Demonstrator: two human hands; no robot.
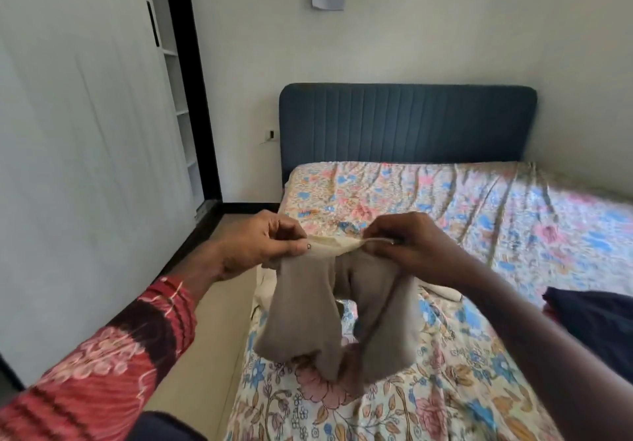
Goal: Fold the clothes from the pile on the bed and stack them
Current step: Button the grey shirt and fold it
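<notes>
Trousers (308, 307), taupe with a pale lining at the waistband, hang in the air above the near part of the bed (445, 389), their two legs dangling side by side and the hems just brushing the floral sheet. The left hand (260, 245) pinches one end of the waistband with its fingers (291, 247) clamped on the cloth; the right hand (411, 245) pinches the other end the same way, so the band is drawn fairly taut between them.

To do this step well, I judge the hands should slide outward to the true side seams, so the waistband lies flat and the legs fall one over the other instead of twisting. A light shake would let the bunched hems drop straight. Then lower the garment onto the bed toward the headboard (407, 122) side, where the sheet is open, and smooth it before folding.

A dark blue garment (592, 317) lies at the right edge of the bed, nearer the person than the headboard; whether it is folded or waiting, I cannot tell.
</notes>
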